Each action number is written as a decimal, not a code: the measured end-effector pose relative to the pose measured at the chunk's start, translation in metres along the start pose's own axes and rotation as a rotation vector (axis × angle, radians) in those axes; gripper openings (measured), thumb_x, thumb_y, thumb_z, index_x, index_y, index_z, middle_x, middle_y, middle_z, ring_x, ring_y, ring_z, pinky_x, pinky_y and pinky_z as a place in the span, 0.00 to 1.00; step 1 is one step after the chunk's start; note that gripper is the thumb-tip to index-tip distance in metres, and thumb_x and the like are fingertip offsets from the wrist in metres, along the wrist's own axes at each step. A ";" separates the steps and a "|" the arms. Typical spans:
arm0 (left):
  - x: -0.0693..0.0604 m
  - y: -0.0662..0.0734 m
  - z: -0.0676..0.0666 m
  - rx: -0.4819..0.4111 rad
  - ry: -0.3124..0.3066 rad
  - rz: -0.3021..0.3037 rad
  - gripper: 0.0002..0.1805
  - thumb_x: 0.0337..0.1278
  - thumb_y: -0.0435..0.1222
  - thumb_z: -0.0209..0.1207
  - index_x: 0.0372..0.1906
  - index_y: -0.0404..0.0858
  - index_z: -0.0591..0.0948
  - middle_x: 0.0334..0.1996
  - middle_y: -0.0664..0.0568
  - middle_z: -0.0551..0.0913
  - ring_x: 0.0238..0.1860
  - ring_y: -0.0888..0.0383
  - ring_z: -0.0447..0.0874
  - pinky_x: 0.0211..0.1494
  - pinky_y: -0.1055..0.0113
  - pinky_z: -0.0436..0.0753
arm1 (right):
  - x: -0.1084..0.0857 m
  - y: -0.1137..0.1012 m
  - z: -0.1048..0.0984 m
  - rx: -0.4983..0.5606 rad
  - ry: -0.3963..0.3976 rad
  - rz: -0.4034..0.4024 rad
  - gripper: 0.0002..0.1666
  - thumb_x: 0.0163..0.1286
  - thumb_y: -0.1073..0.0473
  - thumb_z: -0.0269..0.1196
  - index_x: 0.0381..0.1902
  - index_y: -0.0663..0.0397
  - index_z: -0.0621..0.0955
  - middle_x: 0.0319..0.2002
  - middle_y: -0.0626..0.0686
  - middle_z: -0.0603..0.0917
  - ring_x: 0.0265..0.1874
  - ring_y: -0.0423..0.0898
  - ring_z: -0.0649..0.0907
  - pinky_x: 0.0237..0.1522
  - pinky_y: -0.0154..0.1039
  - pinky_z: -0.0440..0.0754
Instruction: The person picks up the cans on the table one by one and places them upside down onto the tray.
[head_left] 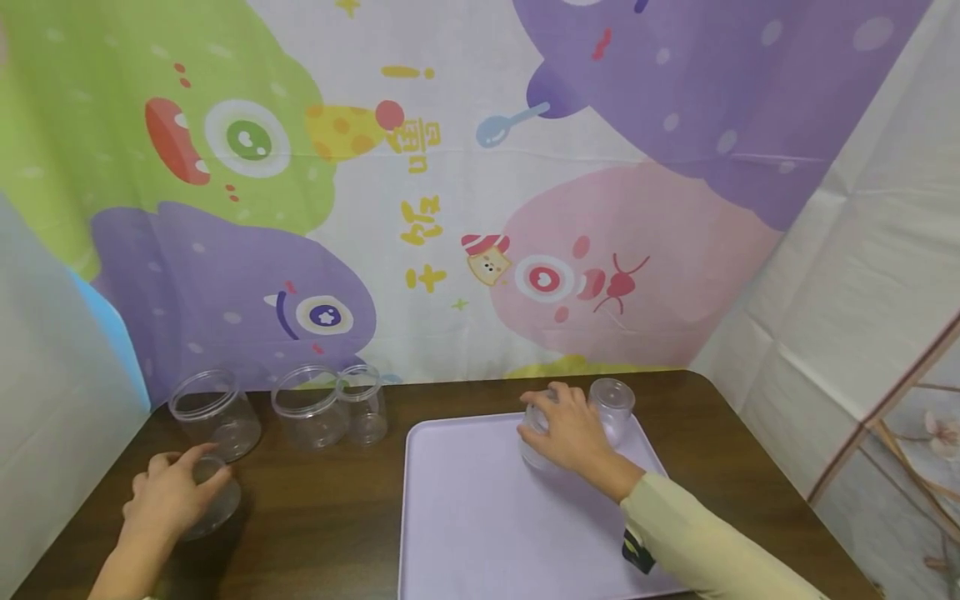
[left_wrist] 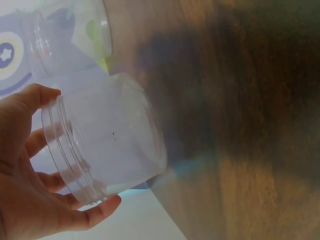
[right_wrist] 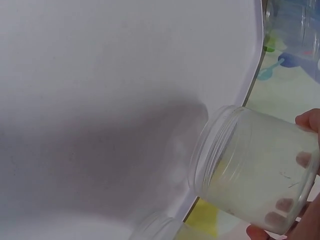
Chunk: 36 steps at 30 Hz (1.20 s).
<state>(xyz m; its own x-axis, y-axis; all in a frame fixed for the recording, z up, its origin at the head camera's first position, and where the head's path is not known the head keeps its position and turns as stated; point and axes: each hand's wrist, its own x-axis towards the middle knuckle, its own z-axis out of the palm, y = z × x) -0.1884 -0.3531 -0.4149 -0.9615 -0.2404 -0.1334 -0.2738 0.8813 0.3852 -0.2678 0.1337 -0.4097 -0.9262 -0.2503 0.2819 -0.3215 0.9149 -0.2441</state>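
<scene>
On the left, my left hand (head_left: 161,498) grips a clear plastic jar (head_left: 217,510) round its threaded rim from above. That jar (left_wrist: 112,132) stands mouth up, close over the wooden table; whether its base touches is unclear. My right hand (head_left: 573,433) holds another clear jar (head_left: 538,457) by its base, fingers spread round it. Its threaded mouth (right_wrist: 212,155) faces down at the far part of the lilac tray (head_left: 480,517); contact cannot be told. Right beside this hand, a smaller clear jar (head_left: 612,407) stands upside down on the tray.
Behind my left hand stand a wide clear jar (head_left: 217,421), another wide one (head_left: 309,421) and a narrow one (head_left: 367,417), all mouth up on the brown table (head_left: 322,517). A cartoon-printed curtain (head_left: 450,333) hangs along the table's back edge.
</scene>
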 end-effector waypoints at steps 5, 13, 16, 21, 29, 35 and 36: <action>-0.001 0.001 -0.001 0.013 0.014 0.024 0.46 0.58 0.67 0.42 0.67 0.35 0.58 0.59 0.17 0.48 0.53 0.16 0.52 0.42 0.28 0.66 | 0.002 0.003 0.001 -0.004 -0.008 0.012 0.25 0.58 0.38 0.61 0.53 0.33 0.77 0.60 0.61 0.72 0.58 0.60 0.70 0.51 0.61 0.71; -0.006 0.005 -0.002 0.015 0.013 0.029 0.45 0.58 0.68 0.41 0.66 0.36 0.59 0.59 0.18 0.49 0.54 0.16 0.52 0.42 0.27 0.65 | 0.004 0.004 0.001 0.005 -0.012 0.005 0.25 0.58 0.39 0.61 0.54 0.34 0.77 0.59 0.60 0.72 0.58 0.60 0.70 0.51 0.62 0.70; -0.009 0.006 -0.002 0.011 -0.002 0.034 0.46 0.58 0.68 0.40 0.67 0.35 0.59 0.60 0.17 0.48 0.53 0.15 0.52 0.43 0.27 0.65 | 0.005 0.004 0.001 0.002 -0.011 0.004 0.25 0.58 0.39 0.61 0.54 0.34 0.77 0.59 0.60 0.72 0.58 0.60 0.70 0.50 0.62 0.70; -0.012 0.009 -0.004 0.009 -0.015 0.042 0.45 0.59 0.67 0.40 0.67 0.35 0.58 0.60 0.17 0.47 0.54 0.14 0.51 0.44 0.26 0.64 | 0.007 0.004 0.003 -0.009 -0.020 0.002 0.25 0.58 0.38 0.61 0.54 0.34 0.77 0.60 0.60 0.72 0.59 0.60 0.70 0.50 0.61 0.71; -0.016 0.011 -0.003 0.011 0.006 0.049 0.42 0.60 0.65 0.41 0.66 0.35 0.60 0.59 0.18 0.49 0.53 0.15 0.53 0.44 0.26 0.65 | 0.010 0.003 0.004 -0.018 -0.015 -0.020 0.25 0.58 0.39 0.61 0.54 0.34 0.77 0.59 0.61 0.72 0.58 0.61 0.70 0.50 0.61 0.71; -0.017 0.012 -0.001 0.016 0.012 0.057 0.42 0.60 0.64 0.42 0.66 0.35 0.61 0.59 0.18 0.50 0.53 0.15 0.54 0.44 0.26 0.66 | 0.011 0.003 0.005 -0.029 -0.021 -0.012 0.25 0.58 0.39 0.61 0.54 0.34 0.77 0.59 0.60 0.72 0.58 0.60 0.70 0.50 0.60 0.71; -0.017 0.012 0.000 0.017 0.012 0.059 0.42 0.60 0.64 0.42 0.66 0.35 0.61 0.59 0.18 0.50 0.53 0.15 0.54 0.43 0.26 0.66 | 0.011 0.003 0.005 -0.030 -0.020 -0.010 0.25 0.58 0.39 0.61 0.54 0.34 0.77 0.59 0.60 0.72 0.58 0.60 0.70 0.50 0.60 0.71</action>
<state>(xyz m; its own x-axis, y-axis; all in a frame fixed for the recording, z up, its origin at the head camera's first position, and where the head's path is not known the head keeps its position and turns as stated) -0.1756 -0.3389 -0.4077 -0.9761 -0.1928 -0.1003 -0.2166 0.9006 0.3769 -0.2804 0.1321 -0.4118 -0.9268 -0.2660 0.2651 -0.3255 0.9211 -0.2136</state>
